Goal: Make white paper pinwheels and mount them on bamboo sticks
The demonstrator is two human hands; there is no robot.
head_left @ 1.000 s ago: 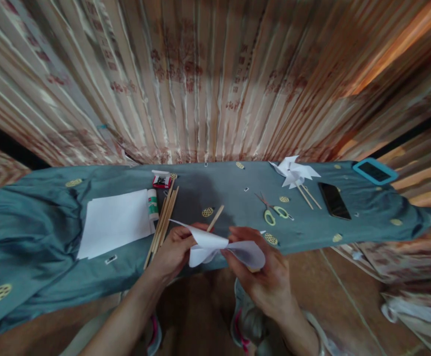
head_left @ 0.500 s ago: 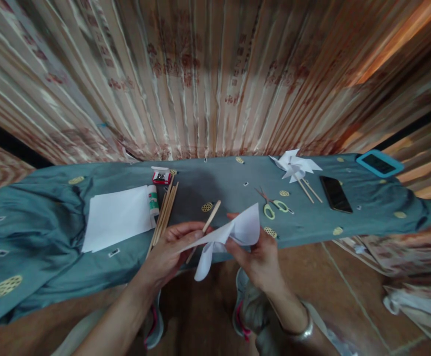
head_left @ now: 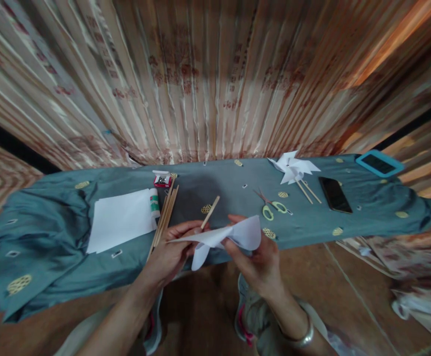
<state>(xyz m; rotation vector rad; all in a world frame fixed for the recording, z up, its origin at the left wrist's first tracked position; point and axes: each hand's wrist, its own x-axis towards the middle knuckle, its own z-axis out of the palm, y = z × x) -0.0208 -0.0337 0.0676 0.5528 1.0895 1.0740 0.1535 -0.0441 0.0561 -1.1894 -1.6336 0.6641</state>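
Near the front edge of the cloth-covered table, my right hand (head_left: 258, 257) pinches a white paper pinwheel (head_left: 215, 236) whose corners curl in toward the middle. My left hand (head_left: 176, 247) is closed around a wooden stick (head_left: 211, 211), which points up and away behind the paper. The left fingers lie partly under the pinwheel's left blade, so their exact grip is hidden. I cannot tell whether the stick touches the paper.
To the left lie white paper sheets (head_left: 120, 220), a glue stick (head_left: 154, 202), several wooden sticks (head_left: 166, 212) and a small red box (head_left: 162, 180). To the right are scissors (head_left: 272, 205), finished-looking pinwheels (head_left: 294, 167), a phone (head_left: 335, 194) and a blue-framed device (head_left: 380, 163).
The pinwheel has tilted, its face turning flatter, and its lower blade has swung up slightly. Both hands keep their hold, and the view has shifted a little.
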